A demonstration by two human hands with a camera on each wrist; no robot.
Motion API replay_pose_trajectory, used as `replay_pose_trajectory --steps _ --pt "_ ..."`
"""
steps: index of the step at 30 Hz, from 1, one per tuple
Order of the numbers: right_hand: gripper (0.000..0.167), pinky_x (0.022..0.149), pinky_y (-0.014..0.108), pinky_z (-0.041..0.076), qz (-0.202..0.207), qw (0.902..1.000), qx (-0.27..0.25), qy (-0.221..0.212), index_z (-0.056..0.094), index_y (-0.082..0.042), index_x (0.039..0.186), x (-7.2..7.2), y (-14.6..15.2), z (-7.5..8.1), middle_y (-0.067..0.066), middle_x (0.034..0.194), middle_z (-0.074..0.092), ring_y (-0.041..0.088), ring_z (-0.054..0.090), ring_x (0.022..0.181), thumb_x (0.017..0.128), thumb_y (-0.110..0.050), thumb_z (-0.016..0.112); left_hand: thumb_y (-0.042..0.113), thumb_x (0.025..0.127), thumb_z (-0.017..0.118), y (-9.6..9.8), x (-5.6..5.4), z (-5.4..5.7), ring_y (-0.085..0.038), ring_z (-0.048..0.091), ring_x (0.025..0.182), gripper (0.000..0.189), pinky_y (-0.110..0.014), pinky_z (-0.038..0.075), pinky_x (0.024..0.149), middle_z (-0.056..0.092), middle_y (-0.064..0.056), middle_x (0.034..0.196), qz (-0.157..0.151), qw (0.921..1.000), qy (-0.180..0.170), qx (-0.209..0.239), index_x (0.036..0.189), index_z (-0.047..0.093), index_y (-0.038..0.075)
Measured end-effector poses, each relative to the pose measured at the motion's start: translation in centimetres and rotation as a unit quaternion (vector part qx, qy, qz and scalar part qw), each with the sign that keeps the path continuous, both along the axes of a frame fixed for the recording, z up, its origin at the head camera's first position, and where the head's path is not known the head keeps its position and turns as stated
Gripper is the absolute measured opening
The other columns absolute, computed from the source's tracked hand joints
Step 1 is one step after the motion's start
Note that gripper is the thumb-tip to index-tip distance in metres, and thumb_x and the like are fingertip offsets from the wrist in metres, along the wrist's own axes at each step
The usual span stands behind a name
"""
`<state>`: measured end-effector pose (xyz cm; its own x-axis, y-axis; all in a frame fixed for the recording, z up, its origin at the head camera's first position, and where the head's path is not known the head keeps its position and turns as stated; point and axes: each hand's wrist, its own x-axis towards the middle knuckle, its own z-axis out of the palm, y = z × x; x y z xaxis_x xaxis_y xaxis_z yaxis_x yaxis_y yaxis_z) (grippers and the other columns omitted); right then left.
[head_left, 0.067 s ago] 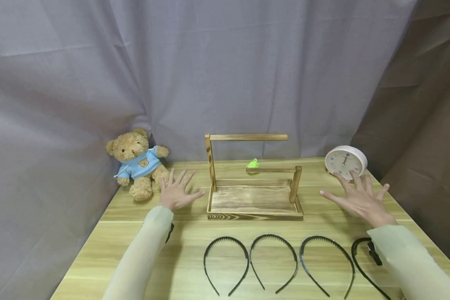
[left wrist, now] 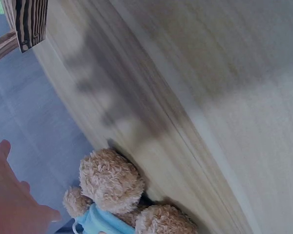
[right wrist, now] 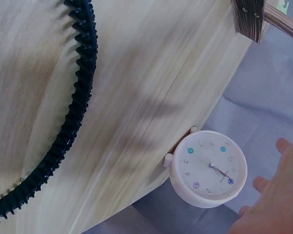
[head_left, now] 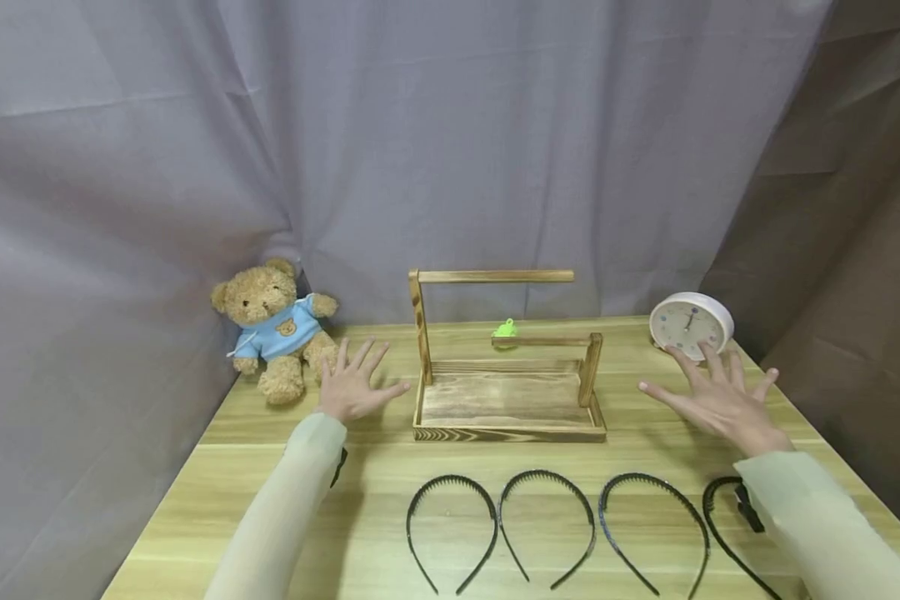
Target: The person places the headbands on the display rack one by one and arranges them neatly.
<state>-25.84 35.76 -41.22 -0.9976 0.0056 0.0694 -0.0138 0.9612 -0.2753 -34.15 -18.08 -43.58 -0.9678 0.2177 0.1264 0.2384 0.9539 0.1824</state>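
My left hand point(head_left: 351, 387) is held over the table with its fingers spread, holding nothing. Beside it sits a teddy bear point(head_left: 272, 337) in a blue top; the left wrist view shows the bear's furry feet point(left wrist: 111, 180) close by. My right hand point(head_left: 722, 402), also spread and holding nothing, hovers in front of a round white clock point(head_left: 686, 327), its fingertips overlapping the clock's lower edge in the head view. Between the hands stands a wooden rack point(head_left: 510, 434) with a tray base and two horizontal bars at different heights.
Along the near side lie several black toothed headbands, including a left one point(head_left: 452, 478), a middle one point(head_left: 543, 473) and a right one point(head_left: 648, 477). Another headband point(head_left: 735, 550) is partly under the right sleeve. A small bright green object point(head_left: 507, 327) is behind the rack; grey curtains point(head_left: 450, 150) hang beyond.
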Motion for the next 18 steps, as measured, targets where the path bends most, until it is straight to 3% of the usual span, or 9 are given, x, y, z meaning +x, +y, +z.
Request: replay_pose_trajectory --steps 4,7,8,10,12,15,18 --pt "0.093 0.084 0.083 -0.026 -0.002 1.0000 -0.003 0.001 0.002 -0.025 0.159 0.2 -0.4 0.2 0.029 0.157 -0.014 0.067 -0.012 0.134 0.089 -0.076 0.036 0.075 0.086 0.045 0.4 0.1 0.1 -0.043 0.004 0.149 0.089 -0.070 0.006 0.114 0.014 -0.005 0.164 0.000 0.9995 -0.011 0.030 0.157 0.017 0.029" --pt "0.094 0.084 0.087 -0.019 0.000 1.0000 -0.006 0.004 0.005 -0.020 0.159 0.8 -0.3 0.5 0.032 0.157 -0.008 0.068 -0.005 0.133 0.089 -0.075 0.037 0.058 0.091 0.055 1.6 0.4 0.0 -0.044 0.032 0.140 0.081 -0.064 0.028 0.112 0.034 -0.018 0.155 0.001 0.9877 -0.066 0.142 0.155 0.028 0.016" --pt "0.094 0.085 0.088 -0.015 0.001 1.0000 -0.009 0.002 0.006 -0.018 0.159 1.2 -0.2 0.7 0.034 0.157 -0.006 0.069 -0.003 0.133 0.090 -0.074 0.038 0.051 0.092 0.058 2.1 0.6 -0.1 -0.043 0.043 0.133 0.077 -0.060 0.037 0.108 0.043 -0.021 0.149 0.004 0.9793 -0.088 0.182 0.153 0.033 0.011" --pt "0.096 0.089 0.089 -0.003 0.006 0.9998 -0.016 0.003 0.009 -0.009 0.157 1.9 0.1 0.9 0.040 0.153 0.003 0.070 0.006 0.131 0.091 -0.071 0.041 0.037 0.094 0.061 3.1 0.8 -0.5 -0.040 0.059 0.113 0.068 -0.051 0.051 0.096 0.056 -0.027 0.132 0.006 0.9495 -0.154 0.274 0.148 0.039 0.002" --pt "0.097 0.092 0.087 0.009 0.013 0.9997 -0.021 0.006 0.015 0.002 0.154 2.7 0.6 0.9 0.046 0.147 0.013 0.070 0.015 0.127 0.092 -0.066 0.046 0.026 0.095 0.060 3.9 1.0 -0.9 -0.034 0.066 0.093 0.059 -0.043 0.058 0.084 0.064 -0.026 0.114 0.012 0.9181 -0.211 0.335 0.143 0.043 -0.004" --pt "0.096 0.093 0.080 0.025 0.011 0.9998 -0.015 -0.001 0.028 0.017 0.143 4.0 1.4 0.6 0.051 0.135 0.026 0.069 0.027 0.119 0.092 -0.061 0.052 0.011 0.096 0.059 4.4 1.1 -1.5 -0.024 0.066 0.075 0.051 -0.036 0.061 0.074 0.066 -0.024 0.100 0.017 0.8796 -0.263 0.396 0.139 0.044 -0.011" --pt "0.091 0.087 0.077 0.035 0.002 0.9998 0.007 -0.019 0.038 0.023 0.132 5.2 2.7 0.1 0.053 0.127 0.034 0.069 0.036 0.110 0.092 -0.056 0.057 -0.001 0.093 0.058 4.5 1.1 -1.7 -0.018 0.066 0.071 0.045 -0.035 0.061 0.072 0.068 -0.026 0.097 0.021 0.8647 -0.268 0.425 0.135 0.047 -0.015"
